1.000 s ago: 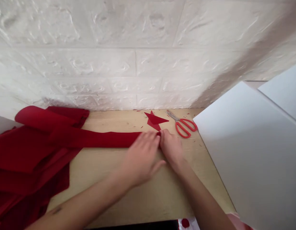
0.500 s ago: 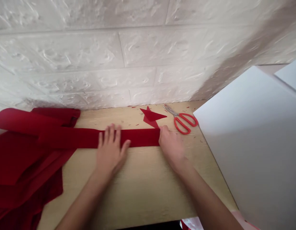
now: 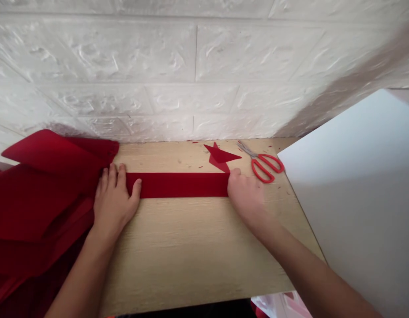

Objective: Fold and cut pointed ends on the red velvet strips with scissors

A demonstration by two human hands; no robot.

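A flat strip of red fabric [image 3: 184, 184] stretches across the wooden tabletop [image 3: 191, 247]. My left hand [image 3: 114, 194] lies flat on its left part, fingers spread, beside a heap of red fabric [image 3: 35, 203]. At the strip's right end, my right hand [image 3: 245, 190] is closed on the edge, with its fingertips partly hidden. Just beyond that hand lie pointed red fabric scraps [image 3: 220, 154]. Scissors with red handles [image 3: 267, 167] rest to the right of the scraps, blades toward the wall.
A white brick-patterned wall [image 3: 171, 53] rises along the table's back edge. On the right stands a large white panel [image 3: 353, 176]. Tiny red bits are scattered near the wall and the scissors.
My left hand has slid left along the strip to the heap, leaving more of the strip uncovered. My right hand stays at the right end. The view has shifted slightly.
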